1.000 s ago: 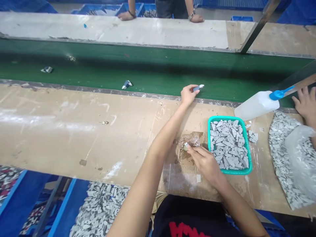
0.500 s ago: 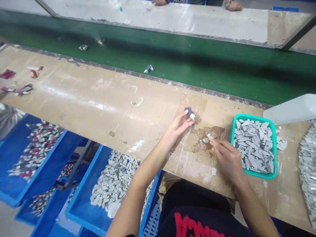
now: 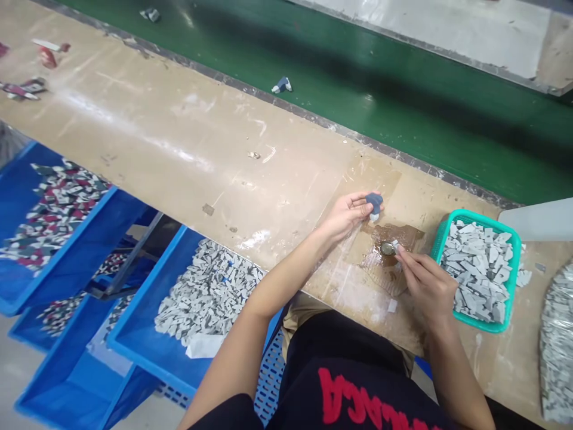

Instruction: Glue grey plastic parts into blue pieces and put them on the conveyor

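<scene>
My left hand pinches a flat dark blue piece with a whitish part at its lower edge, held just above the worktable. Between the fingertips of my right hand is a small pale grey piece, beside a small round dish. Whether the piece touches the dish's rim I cannot tell. The dish sits on a wet-looking brown patch on the table. Right of my right hand stands a teal basket filled with pale grey pieces.
Beyond the worktable runs a green belt carrying a blue-and-white piece. Blue bins with many small pieces stand below on the left. A white container and a plastic bag of pieces are at right.
My left hand has turned the blue piece, so more of its blue face and less white shows. My right hand stays by the dish with its small piece. The camera view has shifted and tilted.
</scene>
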{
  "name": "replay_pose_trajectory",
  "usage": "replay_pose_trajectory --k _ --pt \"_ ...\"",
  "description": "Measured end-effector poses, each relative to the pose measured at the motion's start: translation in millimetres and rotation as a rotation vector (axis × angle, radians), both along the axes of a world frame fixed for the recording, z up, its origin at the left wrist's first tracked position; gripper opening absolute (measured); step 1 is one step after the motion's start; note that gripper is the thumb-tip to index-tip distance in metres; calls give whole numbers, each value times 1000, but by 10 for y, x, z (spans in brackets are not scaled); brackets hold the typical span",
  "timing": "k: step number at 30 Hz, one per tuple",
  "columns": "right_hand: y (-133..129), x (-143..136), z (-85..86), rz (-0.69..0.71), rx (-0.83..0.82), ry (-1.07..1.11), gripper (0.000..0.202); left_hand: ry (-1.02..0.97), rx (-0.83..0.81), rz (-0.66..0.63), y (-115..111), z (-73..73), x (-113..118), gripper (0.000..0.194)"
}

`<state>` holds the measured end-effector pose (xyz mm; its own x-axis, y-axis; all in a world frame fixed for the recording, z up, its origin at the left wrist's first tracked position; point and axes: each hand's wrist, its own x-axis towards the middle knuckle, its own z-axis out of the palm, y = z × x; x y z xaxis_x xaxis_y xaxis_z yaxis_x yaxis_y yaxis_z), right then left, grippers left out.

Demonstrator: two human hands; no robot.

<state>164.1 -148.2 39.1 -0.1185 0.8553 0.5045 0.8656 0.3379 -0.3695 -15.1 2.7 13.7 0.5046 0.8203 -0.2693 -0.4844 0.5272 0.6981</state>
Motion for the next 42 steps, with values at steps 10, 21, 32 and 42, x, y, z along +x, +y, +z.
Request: replay_pose_trajectory --k 10,21,32,42 --pt "-22 13 58 -138 148 364 52 300 287 -214 -326 174 110 24" --pt "-28 39 70 -31 66 379 62 292 209 -337 -467 237 154 25" --pt "-49 12 69 50 -3 297 67 242 267 -238 -537 201 160 28" --pt "-14 -137 57 -7 9 275 49 305 363 -246 -526 213 109 34"
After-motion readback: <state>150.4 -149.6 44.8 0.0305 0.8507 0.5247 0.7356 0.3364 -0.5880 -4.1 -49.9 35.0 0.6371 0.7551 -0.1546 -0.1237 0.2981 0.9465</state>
